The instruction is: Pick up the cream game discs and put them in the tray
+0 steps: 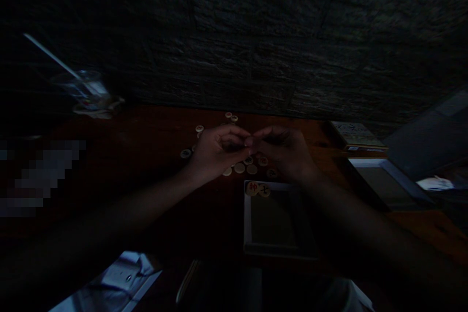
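Both hands are up over the bench [146, 146], fingertips meeting at the middle. Left hand [215, 153] and right hand [283, 153] have fingers curled in and pinched together where they touch. It's too dark to tell if either grip has anything in it.

Loose round game discs [239, 168] lie on the bench right under and just behind the hands. They're pale, and some have dark marks I can't read. A few more lie farther back near the wall, and one sits off to the left.

Just in front of the hands there's a shallow white-rimmed tray [247, 214] with two discs in its far-left corner, touching each other. The red-marked disc [252, 188] looks like 帅. The black-marked disc [264, 190] has one character, not legible from here.

To the right there's a flat printed box [356, 135], print unreadable. A second white-rimmed tray [383, 183] sits beside it, nearer the bench edge.

At far left rear a clear plastic cup [86, 88] holds a straw [51, 56] leaning left. The rough dark stone wall [256, 34] is behind everything.
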### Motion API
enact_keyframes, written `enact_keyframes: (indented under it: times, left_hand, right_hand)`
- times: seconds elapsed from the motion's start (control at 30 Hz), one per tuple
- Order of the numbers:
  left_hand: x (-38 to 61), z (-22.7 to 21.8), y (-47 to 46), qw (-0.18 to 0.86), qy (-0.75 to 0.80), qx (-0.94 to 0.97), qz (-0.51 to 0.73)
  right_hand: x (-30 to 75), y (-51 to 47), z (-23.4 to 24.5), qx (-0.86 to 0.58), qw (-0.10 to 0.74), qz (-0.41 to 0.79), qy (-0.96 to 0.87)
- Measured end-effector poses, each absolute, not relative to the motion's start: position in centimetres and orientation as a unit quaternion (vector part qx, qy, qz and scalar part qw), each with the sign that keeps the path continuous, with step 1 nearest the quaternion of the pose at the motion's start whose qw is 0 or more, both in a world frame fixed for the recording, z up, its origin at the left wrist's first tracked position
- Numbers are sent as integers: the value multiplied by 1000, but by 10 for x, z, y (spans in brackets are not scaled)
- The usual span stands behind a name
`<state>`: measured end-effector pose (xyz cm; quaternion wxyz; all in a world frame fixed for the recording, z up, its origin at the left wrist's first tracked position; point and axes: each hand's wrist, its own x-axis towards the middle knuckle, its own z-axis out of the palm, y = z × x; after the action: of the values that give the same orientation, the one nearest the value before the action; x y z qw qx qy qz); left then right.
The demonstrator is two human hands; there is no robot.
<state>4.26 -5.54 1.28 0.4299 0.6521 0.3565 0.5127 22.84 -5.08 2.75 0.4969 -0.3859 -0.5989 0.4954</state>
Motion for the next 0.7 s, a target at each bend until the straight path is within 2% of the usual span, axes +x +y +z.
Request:
enact_keyframes:
  times: [0.23, 0.57, 0.7]
  left_hand:
    - [44, 17, -56, 536, 357, 569, 511]
    - [45, 16, -59, 539, 360, 557, 520]
    - [47, 18, -58, 537, 371, 542, 529]
  right_hand:
    - [229, -47, 26, -389, 495, 496, -598]
    - [230, -48, 25, -369, 508, 484, -609]
    - [232, -48, 24, -351, 516, 442, -645]
